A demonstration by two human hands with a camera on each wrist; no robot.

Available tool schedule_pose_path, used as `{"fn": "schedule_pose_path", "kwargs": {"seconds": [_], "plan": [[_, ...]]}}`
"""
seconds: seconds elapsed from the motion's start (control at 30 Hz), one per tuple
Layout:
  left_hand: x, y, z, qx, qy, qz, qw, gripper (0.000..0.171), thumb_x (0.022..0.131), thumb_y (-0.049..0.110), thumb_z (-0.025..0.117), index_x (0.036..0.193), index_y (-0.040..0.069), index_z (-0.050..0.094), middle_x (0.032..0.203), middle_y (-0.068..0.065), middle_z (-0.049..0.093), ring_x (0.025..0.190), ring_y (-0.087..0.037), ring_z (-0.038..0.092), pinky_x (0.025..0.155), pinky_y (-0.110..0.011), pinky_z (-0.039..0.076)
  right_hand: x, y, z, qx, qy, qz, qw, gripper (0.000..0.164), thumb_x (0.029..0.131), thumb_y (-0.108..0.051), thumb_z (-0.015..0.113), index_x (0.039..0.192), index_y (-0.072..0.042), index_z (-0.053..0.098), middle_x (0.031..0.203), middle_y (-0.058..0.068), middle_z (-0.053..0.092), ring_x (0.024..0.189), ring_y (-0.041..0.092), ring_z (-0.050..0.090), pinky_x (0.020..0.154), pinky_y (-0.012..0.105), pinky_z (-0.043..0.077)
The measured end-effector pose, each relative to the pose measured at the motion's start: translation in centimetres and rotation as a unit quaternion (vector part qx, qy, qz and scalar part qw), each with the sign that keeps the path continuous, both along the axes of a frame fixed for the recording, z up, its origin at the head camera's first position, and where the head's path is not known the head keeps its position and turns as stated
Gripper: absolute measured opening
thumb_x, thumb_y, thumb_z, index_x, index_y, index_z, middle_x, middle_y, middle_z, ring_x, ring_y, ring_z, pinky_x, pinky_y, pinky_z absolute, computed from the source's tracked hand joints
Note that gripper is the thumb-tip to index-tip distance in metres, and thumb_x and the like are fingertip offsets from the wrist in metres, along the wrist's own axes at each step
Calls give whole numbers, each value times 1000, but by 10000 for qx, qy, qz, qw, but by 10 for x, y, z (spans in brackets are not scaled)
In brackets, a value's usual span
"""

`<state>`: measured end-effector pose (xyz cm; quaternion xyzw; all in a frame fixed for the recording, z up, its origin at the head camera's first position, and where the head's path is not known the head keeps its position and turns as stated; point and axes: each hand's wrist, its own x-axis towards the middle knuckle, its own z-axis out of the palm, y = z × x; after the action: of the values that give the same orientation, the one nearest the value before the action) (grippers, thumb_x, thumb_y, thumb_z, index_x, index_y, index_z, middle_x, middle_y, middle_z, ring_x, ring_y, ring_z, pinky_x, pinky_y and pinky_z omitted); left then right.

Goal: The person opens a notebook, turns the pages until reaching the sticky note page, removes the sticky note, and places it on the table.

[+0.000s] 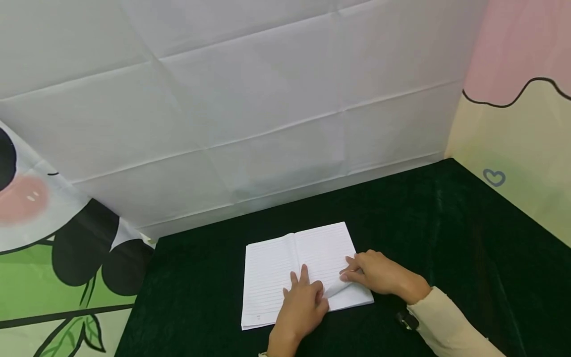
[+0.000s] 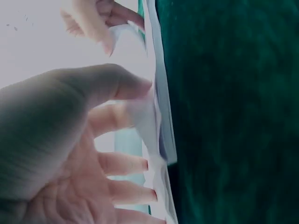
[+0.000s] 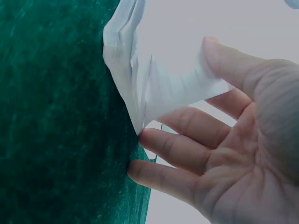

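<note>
A ruled notebook [image 1: 267, 277] lies spread open on a dark green cloth. The lower corner of its right-hand page [image 3: 177, 79] is lifted and folded back. My right hand [image 1: 379, 272] pinches that corner between thumb and index finger, the other fingers reaching past the notebook's edge in the right wrist view. At the near edge, close to the spine, my left hand [image 1: 301, 307] grips the same page's lower edge between thumb [image 2: 126, 84] and index finger. Its other fingers stretch over the middle of the notebook.
Green cloth [image 1: 192, 292] covers the table around the notebook. A creased white sheet [image 1: 250, 119] hangs behind it. Cartoon-printed panels stand at the left [image 1: 27, 277] and right [image 1: 526, 148]. A dark band [image 1: 407, 320] sits at the right wrist, by a cream sleeve.
</note>
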<state>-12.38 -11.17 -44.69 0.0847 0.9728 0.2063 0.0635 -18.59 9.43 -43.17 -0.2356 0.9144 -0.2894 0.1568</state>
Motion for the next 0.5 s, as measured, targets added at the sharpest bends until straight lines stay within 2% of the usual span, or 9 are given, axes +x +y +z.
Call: {"fn": "schedule_pose_path", "kwargs": {"seconds": [0.1,0.2,0.27,0.37,0.43,0.5], "plan": [[1,4,1,-17,143,62,9999,17,84,19,62,68,17,57,144,-24,44,129,-56,39,93,-72,36,2,-1,0,89,26,-87,9999,43,89,-43,61,125,-19,62,131,11,61,116,28,60,98,53,45],[1,5,1,34,234,187,9995,18,84,18,63,66,17,58,140,-23,49,125,-54,44,92,-67,43,4,-1,-1,108,56,-166,9998,66,85,-40,67,143,-18,42,137,12,56,120,28,57,100,53,44],[1,5,1,89,274,269,9992,22,83,17,63,62,18,56,139,-22,51,124,-53,47,91,-64,45,5,-2,-1,73,89,-205,9997,83,82,-36,72,149,-18,28,146,13,46,126,29,53,103,52,42],[0,3,0,149,386,348,9985,27,82,16,64,58,17,51,134,-22,55,119,-50,53,85,-57,50,6,-1,-2,8,98,-242,9997,102,77,-31,77,153,-18,11,158,14,24,139,34,38,109,54,34],[-2,1,1,175,530,425,9975,28,80,14,64,57,17,49,130,-20,59,113,-45,59,78,-47,53,6,-2,-3,-11,156,-240,9996,112,73,-28,80,153,-18,3,160,15,13,142,35,31,111,54,31],[-3,0,1,197,737,521,9957,29,78,12,65,55,16,47,125,-18,63,107,-38,64,66,-34,49,6,-3,-4,-64,173,-274,9995,119,70,-25,83,153,-18,-3,161,15,5,144,35,26,113,54,29]]}}
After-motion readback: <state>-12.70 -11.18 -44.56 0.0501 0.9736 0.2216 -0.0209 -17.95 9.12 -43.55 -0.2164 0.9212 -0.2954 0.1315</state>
